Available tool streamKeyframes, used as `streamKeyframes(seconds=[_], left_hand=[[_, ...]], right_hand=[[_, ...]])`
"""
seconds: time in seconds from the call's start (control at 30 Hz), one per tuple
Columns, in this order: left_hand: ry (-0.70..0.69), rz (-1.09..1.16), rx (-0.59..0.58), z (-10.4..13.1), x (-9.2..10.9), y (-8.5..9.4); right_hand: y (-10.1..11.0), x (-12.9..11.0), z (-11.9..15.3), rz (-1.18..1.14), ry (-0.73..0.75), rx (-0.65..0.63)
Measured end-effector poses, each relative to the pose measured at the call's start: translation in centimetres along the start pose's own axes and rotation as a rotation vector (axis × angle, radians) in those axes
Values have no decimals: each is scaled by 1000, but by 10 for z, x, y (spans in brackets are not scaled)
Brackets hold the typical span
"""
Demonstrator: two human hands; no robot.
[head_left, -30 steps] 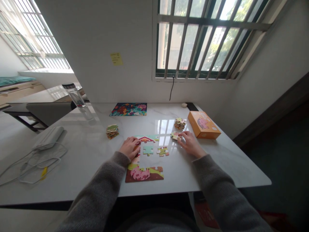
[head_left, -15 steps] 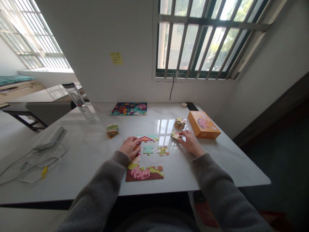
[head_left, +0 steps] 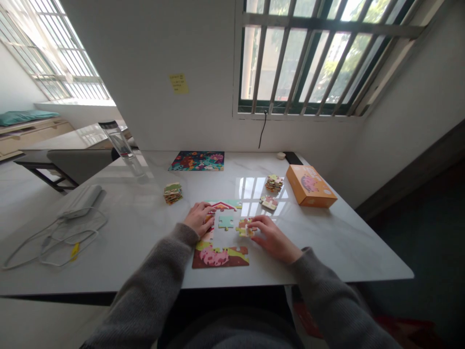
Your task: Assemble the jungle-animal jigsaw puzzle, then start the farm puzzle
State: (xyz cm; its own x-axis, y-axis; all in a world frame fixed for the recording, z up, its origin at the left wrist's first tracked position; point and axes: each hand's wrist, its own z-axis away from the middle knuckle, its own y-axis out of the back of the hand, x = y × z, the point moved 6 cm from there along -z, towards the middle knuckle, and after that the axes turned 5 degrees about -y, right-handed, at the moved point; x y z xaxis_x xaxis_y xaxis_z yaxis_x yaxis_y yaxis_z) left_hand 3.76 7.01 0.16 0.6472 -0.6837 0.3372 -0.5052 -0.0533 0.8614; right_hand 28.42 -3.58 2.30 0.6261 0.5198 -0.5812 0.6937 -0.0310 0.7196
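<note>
Joined puzzle pieces form a C-shaped part of a picture on the white table, with a pink animal at the bottom. My left hand lies on its left side, fingers spread and holding nothing. Inside the C sits a loose mint piece. My right hand is at the right of it, its fingers closed on a puzzle piece at the loose green and orange piece; their outlines partly merge. Beyond the right hand are a few loose pieces and a stack of pieces.
Another stack of pieces is at the left. A dark picture sheet lies at the back, an orange box at the right. A glass bottle and a white device with cables are on the left.
My right hand has moved from the pieces near the right stack down and left to the green and orange piece. My left hand stays on the joined pieces. The view has shifted slightly.
</note>
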Motion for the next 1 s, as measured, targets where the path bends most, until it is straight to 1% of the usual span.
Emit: streamKeyframes(seconds=[0.07, 0.1, 0.13, 0.23, 0.33, 0.37, 0.47, 0.57, 0.7, 0.87, 1.0], left_hand=[[-12, 37, 52, 1, 10, 7], [-24, 64, 78, 2, 18, 11], [-30, 95, 111, 4, 28, 16], [-91, 205, 127, 16, 67, 20], [-142, 302, 95, 33, 107, 14], [-151, 318, 57, 39, 117, 9], [-151, 343, -37, 51, 138, -6], [-147, 361, -49, 56, 145, -14], [-131, 404, -27, 57, 143, -15], [-138, 392, -38, 57, 142, -16], [-149, 363, -60, 56, 145, -16]], right_hand=[[-3, -3, 12, 9, -13, -9], [-4, -4, 18, 16, -20, -14], [-5, -5, 23, 23, -23, -16], [-6, -9, 37, 47, -25, -9], [-4, -13, 46, 68, -32, -11], [-4, -14, 49, 73, -35, -19], [-1, -17, 57, 92, -49, -48], [3, -18, 65, 111, -63, -47], [6, -21, 70, 145, -69, -21], [3, -24, 69, 197, -76, -74], [3, -26, 68, 203, -77, -89]])
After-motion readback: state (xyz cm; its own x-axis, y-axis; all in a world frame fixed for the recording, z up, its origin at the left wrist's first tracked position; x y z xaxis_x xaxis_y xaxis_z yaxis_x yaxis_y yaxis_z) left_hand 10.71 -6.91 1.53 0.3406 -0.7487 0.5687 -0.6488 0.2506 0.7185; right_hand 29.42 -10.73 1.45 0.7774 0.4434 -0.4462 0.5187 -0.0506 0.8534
